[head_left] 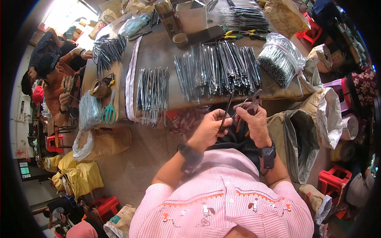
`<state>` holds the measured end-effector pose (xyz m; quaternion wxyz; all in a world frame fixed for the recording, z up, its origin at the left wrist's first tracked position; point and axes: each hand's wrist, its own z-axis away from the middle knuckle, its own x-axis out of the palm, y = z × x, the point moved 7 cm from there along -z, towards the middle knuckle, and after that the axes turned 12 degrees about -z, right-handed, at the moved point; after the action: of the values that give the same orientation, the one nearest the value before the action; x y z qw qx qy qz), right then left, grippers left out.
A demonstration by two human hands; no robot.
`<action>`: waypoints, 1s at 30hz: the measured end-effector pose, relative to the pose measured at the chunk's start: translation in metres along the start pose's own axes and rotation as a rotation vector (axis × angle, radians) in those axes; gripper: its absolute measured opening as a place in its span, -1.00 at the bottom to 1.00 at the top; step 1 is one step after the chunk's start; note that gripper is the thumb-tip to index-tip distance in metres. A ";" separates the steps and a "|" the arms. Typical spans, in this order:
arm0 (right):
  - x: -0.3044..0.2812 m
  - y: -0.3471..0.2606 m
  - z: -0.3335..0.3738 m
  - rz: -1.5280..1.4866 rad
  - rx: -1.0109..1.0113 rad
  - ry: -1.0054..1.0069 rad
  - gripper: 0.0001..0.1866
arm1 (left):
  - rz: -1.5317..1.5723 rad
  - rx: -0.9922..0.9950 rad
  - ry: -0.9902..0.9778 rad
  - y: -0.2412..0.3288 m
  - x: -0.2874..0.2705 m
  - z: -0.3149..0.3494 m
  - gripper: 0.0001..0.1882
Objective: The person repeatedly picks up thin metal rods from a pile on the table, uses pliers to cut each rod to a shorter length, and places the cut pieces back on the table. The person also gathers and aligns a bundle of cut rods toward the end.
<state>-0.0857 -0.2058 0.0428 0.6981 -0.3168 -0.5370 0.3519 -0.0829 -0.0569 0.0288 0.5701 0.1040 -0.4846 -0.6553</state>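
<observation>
Just off the table's near edge, my left hand (210,127) pinches a thin dark metal strip (227,107) that points up and away. Beside it, my right hand (258,123) is closed around pliers (254,102) whose jaws stick out beyond the fingers. A thin wire-like piece (240,106) runs between the two hands; which hand grips it, I cannot tell. Ahead of both hands lies a wide row of dark metal strips (232,67). A smaller group of similar strips (153,91) lies further left, some overhanging the edge.
At right on the table (158,51) sits a plastic-wrapped wire bundle (278,59). Yellow-handled pliers (234,36), a flask (167,18) and a cup (180,40) stand farther back. Left are scissors (109,113), tape (99,89) and a co-worker (57,75). Open sacks (301,142) stand right.
</observation>
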 end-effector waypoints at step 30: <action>-0.021 0.023 0.021 0.845 0.041 -0.317 -0.11 | -0.840 0.668 0.385 0.056 -0.006 0.023 -0.82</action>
<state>-0.1131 -0.2090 0.0179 0.4083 -0.4367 -0.4537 0.6608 -0.0605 -0.0336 0.0801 0.2748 0.5800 -0.4697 -0.6062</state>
